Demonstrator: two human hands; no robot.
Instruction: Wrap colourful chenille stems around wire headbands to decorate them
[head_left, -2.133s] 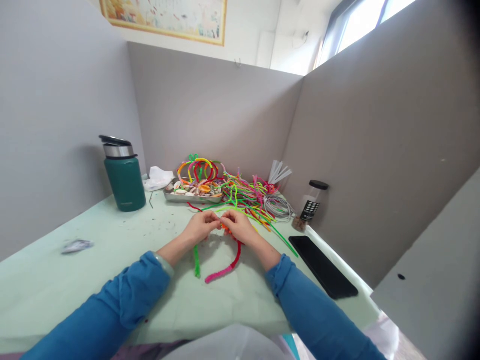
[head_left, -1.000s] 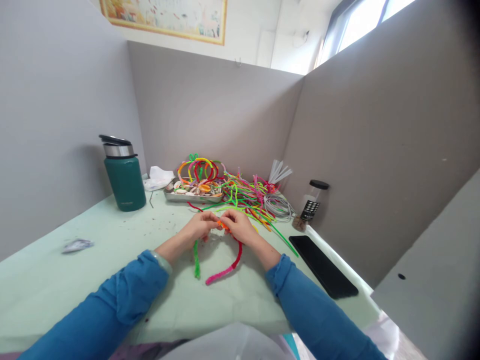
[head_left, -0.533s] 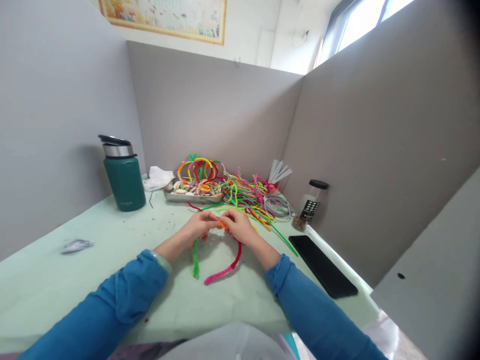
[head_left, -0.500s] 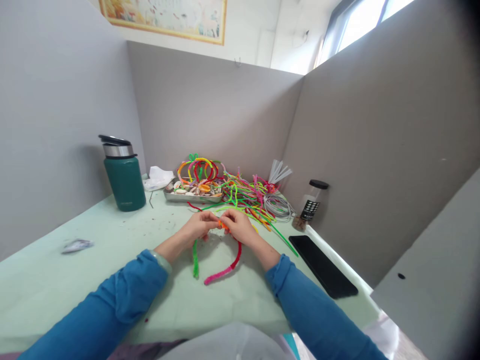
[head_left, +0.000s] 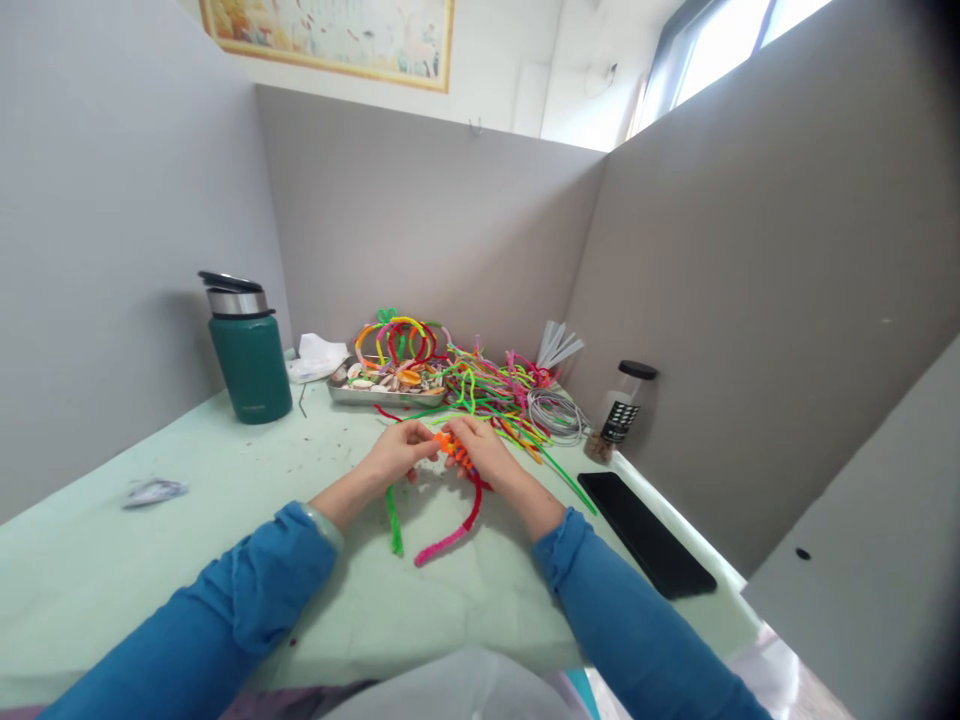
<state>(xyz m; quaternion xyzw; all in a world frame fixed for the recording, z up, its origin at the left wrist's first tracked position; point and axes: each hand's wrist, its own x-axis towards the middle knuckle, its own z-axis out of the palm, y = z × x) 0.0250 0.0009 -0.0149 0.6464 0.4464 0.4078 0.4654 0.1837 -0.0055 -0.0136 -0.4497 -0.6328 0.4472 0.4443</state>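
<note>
Both hands meet over the middle of the table, working on a curved band of pipe cleaners in red and pink. My left hand pinches an orange pipe cleaner piece between thumb and fingertips. Fingers of my right hand close round the same band, where orange is coiled over red. Below my left hand a green end hangs down, and the pink end lies toward me. Part of the band is hidden behind the fingers.
Behind the hands stand a metal tray of shells with finished hoops, and a heap of pipe cleaners. A green bottle is at left; a coil of wire, a jar and a black phone lie right.
My right hand has shifted slightly right and turned, so more of the orange coil shows between the hands. The hanging green and pink ends have swung a little to the right.
</note>
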